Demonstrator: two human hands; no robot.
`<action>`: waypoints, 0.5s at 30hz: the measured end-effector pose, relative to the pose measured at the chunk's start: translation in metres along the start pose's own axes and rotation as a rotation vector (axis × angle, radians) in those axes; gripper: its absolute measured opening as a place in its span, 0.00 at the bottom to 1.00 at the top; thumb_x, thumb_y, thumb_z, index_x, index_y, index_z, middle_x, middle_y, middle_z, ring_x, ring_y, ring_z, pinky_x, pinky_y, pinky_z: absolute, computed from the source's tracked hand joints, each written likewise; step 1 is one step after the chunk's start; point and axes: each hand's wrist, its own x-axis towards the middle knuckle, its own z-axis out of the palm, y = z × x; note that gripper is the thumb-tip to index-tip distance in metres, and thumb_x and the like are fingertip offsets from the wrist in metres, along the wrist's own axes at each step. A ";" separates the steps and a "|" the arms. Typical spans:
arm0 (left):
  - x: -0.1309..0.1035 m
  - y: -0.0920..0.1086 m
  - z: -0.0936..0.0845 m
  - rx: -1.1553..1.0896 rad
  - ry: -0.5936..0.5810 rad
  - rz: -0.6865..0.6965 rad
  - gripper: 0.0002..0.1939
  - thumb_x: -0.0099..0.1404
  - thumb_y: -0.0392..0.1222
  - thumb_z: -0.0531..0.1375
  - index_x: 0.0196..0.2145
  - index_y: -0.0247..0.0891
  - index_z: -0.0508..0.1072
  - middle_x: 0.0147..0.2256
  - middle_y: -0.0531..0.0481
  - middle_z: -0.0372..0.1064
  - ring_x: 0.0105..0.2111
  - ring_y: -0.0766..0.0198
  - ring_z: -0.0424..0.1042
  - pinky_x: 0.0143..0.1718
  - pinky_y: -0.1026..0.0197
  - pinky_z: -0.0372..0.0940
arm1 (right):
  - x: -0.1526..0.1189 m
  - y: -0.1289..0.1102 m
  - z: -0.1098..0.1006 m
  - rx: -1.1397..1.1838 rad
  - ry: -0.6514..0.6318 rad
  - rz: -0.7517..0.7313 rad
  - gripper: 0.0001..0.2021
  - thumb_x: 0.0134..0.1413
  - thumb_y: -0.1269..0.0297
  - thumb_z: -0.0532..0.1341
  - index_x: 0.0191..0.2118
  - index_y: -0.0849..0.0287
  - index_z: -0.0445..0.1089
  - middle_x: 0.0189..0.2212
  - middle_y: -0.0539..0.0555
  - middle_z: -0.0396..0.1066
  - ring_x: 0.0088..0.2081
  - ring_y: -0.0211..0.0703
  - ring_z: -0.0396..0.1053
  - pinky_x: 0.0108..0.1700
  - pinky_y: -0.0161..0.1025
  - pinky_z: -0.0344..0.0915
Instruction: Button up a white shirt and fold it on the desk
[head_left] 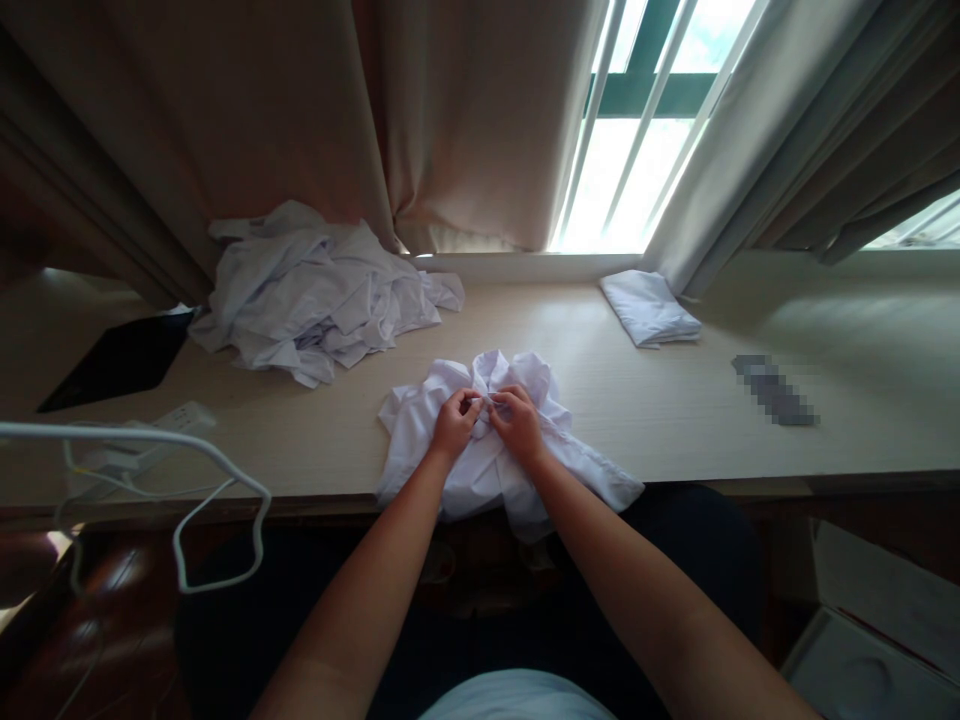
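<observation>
A white shirt [480,475] lies bunched at the front edge of the pale desk, its lower part hanging slightly over. My left hand [456,420] pinches the fabric just below the collar from the left. Close beside it, my right hand [517,418] pinches the same area from the right, the fingertips of both nearly touching. The collar stands up beyond my fingers. Whatever small part lies between the fingertips is too small to make out.
A heap of crumpled white clothes [322,290] is at the back left. One folded white cloth [651,307] lies at the back right. A black flat item [120,360], a power strip [169,425] and a white metal frame [225,465] are on the left; a blurred object [776,390] is at right.
</observation>
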 end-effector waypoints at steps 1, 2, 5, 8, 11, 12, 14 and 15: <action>0.000 0.000 0.000 0.000 0.000 0.000 0.14 0.64 0.50 0.61 0.39 0.37 0.74 0.31 0.51 0.69 0.29 0.66 0.65 0.31 0.64 0.60 | 0.000 0.000 0.000 0.000 0.000 0.001 0.08 0.56 0.67 0.62 0.42 0.55 0.75 0.41 0.57 0.70 0.45 0.48 0.69 0.50 0.46 0.68; 0.000 0.000 0.000 -0.001 0.001 -0.001 0.14 0.64 0.50 0.61 0.39 0.37 0.74 0.31 0.51 0.69 0.29 0.66 0.65 0.31 0.64 0.60 | 0.000 0.000 0.000 -0.001 0.001 0.002 0.08 0.56 0.66 0.62 0.42 0.55 0.75 0.40 0.57 0.70 0.45 0.48 0.69 0.50 0.46 0.68; 0.000 0.000 0.000 -0.005 0.000 -0.002 0.14 0.64 0.50 0.61 0.39 0.37 0.74 0.31 0.51 0.69 0.29 0.66 0.64 0.31 0.64 0.60 | 0.000 0.000 0.000 0.000 0.003 0.003 0.08 0.56 0.66 0.62 0.42 0.55 0.75 0.40 0.57 0.70 0.45 0.48 0.69 0.51 0.46 0.68; -0.001 0.000 0.001 -0.010 -0.001 -0.005 0.14 0.64 0.50 0.61 0.39 0.37 0.73 0.31 0.51 0.69 0.29 0.66 0.64 0.31 0.64 0.60 | 0.000 0.000 0.000 0.004 0.001 0.006 0.08 0.56 0.66 0.62 0.42 0.56 0.75 0.41 0.57 0.70 0.45 0.48 0.69 0.50 0.45 0.68; -0.001 0.002 0.001 -0.016 -0.003 -0.009 0.14 0.64 0.51 0.61 0.39 0.37 0.74 0.30 0.51 0.69 0.28 0.66 0.64 0.30 0.64 0.60 | 0.000 -0.001 0.000 0.004 -0.003 0.010 0.08 0.56 0.66 0.62 0.42 0.55 0.75 0.41 0.57 0.70 0.44 0.48 0.69 0.50 0.45 0.68; -0.001 0.002 0.000 -0.018 -0.003 -0.010 0.14 0.63 0.51 0.61 0.39 0.37 0.74 0.30 0.51 0.69 0.28 0.66 0.64 0.30 0.64 0.60 | 0.000 -0.001 0.000 0.003 -0.003 0.013 0.08 0.56 0.66 0.62 0.42 0.55 0.75 0.41 0.57 0.70 0.44 0.48 0.69 0.50 0.45 0.68; -0.001 0.003 0.000 -0.023 -0.001 -0.014 0.14 0.63 0.51 0.61 0.39 0.36 0.74 0.30 0.51 0.69 0.28 0.66 0.64 0.30 0.64 0.60 | 0.000 -0.002 -0.001 -0.001 -0.006 0.017 0.08 0.56 0.66 0.61 0.42 0.55 0.75 0.41 0.57 0.70 0.45 0.48 0.69 0.51 0.46 0.68; -0.001 0.003 0.001 -0.025 0.001 -0.016 0.14 0.63 0.51 0.61 0.39 0.36 0.74 0.29 0.51 0.69 0.28 0.66 0.64 0.29 0.64 0.60 | 0.000 -0.002 -0.001 -0.003 -0.008 0.018 0.08 0.56 0.66 0.61 0.42 0.55 0.75 0.41 0.57 0.70 0.45 0.49 0.69 0.51 0.46 0.68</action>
